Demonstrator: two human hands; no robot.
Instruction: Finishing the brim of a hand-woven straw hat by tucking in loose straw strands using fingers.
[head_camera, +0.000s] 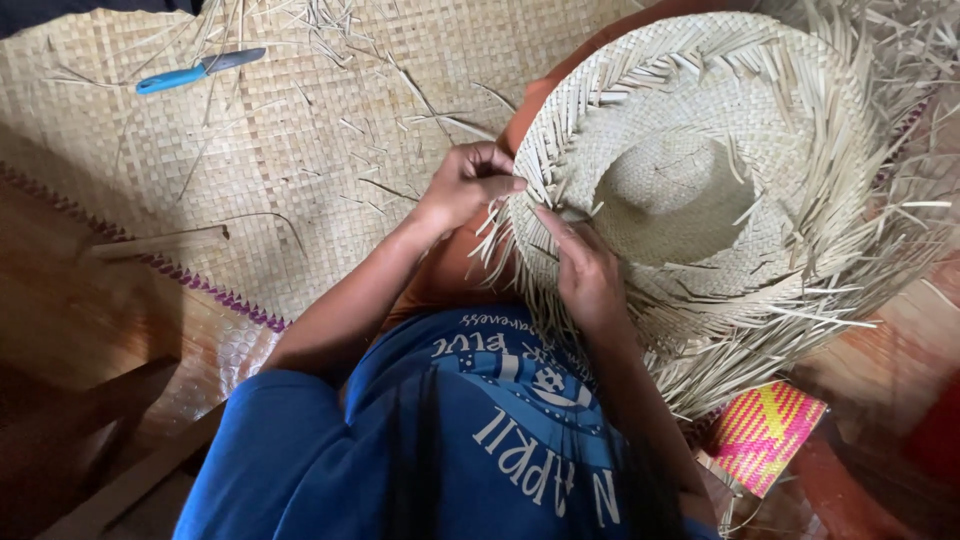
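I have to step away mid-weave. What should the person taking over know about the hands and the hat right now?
Left hand: pinching loose strips at the brim edge of the pale woven straw hat.
Right hand: fingers pressed on the brim beside it.
Hat lies on the lap, crown up.
Done: crown and most of the brim are woven.
Left: loose strip ends stick out all round the rim.
Blue-handled knife lies on the woven straw mat, apart from both hands.

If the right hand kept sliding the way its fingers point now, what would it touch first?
The right hand points up and left along the brim of the pale woven straw hat. It would most likely meet the left hand's fingertips, which pinch loose strips at the brim edge, though depth is unclear.
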